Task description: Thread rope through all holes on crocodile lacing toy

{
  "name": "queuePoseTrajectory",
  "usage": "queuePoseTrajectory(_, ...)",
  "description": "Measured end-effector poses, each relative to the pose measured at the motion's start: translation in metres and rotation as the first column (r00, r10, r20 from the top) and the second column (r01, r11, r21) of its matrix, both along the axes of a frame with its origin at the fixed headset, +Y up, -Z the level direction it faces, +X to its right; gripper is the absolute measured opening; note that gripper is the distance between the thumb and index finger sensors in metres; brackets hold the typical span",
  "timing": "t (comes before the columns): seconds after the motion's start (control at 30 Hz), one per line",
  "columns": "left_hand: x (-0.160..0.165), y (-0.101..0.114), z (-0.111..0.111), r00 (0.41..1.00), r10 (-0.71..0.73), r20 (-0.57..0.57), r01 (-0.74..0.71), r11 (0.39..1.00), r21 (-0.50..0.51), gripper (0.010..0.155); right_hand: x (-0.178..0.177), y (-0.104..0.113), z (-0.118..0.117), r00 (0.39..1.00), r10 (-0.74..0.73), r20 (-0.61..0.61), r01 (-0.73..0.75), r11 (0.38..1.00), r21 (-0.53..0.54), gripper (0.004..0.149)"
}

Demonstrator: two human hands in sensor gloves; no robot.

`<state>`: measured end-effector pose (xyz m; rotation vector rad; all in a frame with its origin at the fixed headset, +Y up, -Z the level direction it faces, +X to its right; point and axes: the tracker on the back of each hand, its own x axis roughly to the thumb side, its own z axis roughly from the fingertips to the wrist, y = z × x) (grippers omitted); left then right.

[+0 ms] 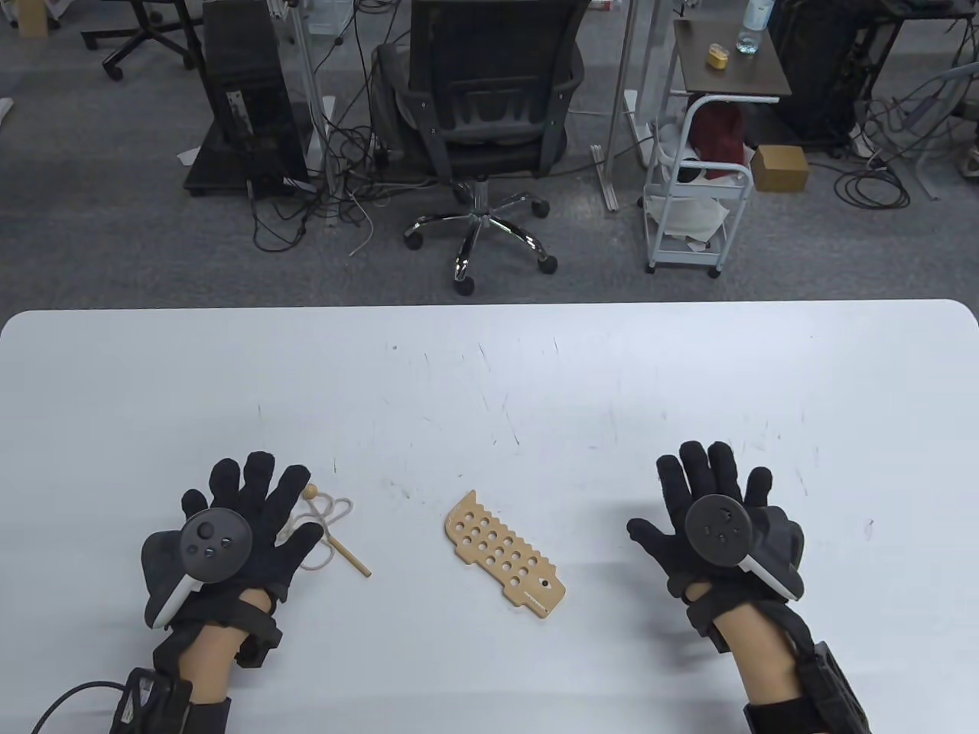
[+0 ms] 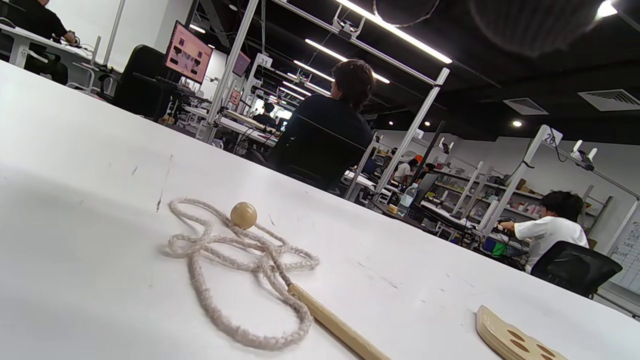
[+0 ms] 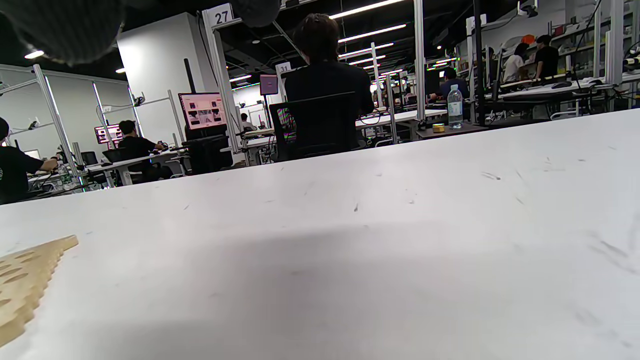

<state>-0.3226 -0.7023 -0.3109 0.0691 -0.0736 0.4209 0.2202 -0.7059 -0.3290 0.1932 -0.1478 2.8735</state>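
Two hands lie flat, fingers spread, near the desk's (image 1: 489, 359) front edge: left hand (image 1: 229, 527) partly over the rope (image 1: 325, 516), right hand (image 1: 719, 527) on bare surface. Crocodile board (image 1: 503, 554) lies between them, untouched. Left wrist view: rope coiled, wooden needle (image 2: 335, 325) attached. Right wrist view: board edge (image 3: 22, 285) at left.

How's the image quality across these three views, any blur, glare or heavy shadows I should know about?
Table view: sharp and evenly lit, soft shadows under the crocodile board and both hands. Left wrist view: the rope and bead are in focus; the dark glove blob at the top edge is blurred, and the ceiling strip lights glare. Right wrist view: a broad soft shadow lies on the table; the glove at top left is blurred.
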Motion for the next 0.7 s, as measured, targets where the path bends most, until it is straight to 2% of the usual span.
queuePoseTrajectory(0.2,0.0,0.0,0.0,1.0,-0.006,0.002,0.006,1.0,0.001,0.074,-0.005,-0.001,-0.002,0.999,-0.011,-0.032,0.01,1.0,-0.024,0.087)
queuePoseTrajectory(0.53,0.002,-0.001,-0.001,1.0,0.007,0.006,-0.007,1.0,-0.015,0.073,-0.038,0.022,-0.006,0.97,-0.143,-0.197,0.133,0.989,-0.06,0.094)
queuePoseTrajectory(0.7,0.002,-0.003,-0.001,1.0,0.012,0.006,-0.012,1.0,-0.026,0.074,-0.061,0.022,-0.009,0.96,-0.101,-0.26,0.082,0.993,-0.081,0.092)
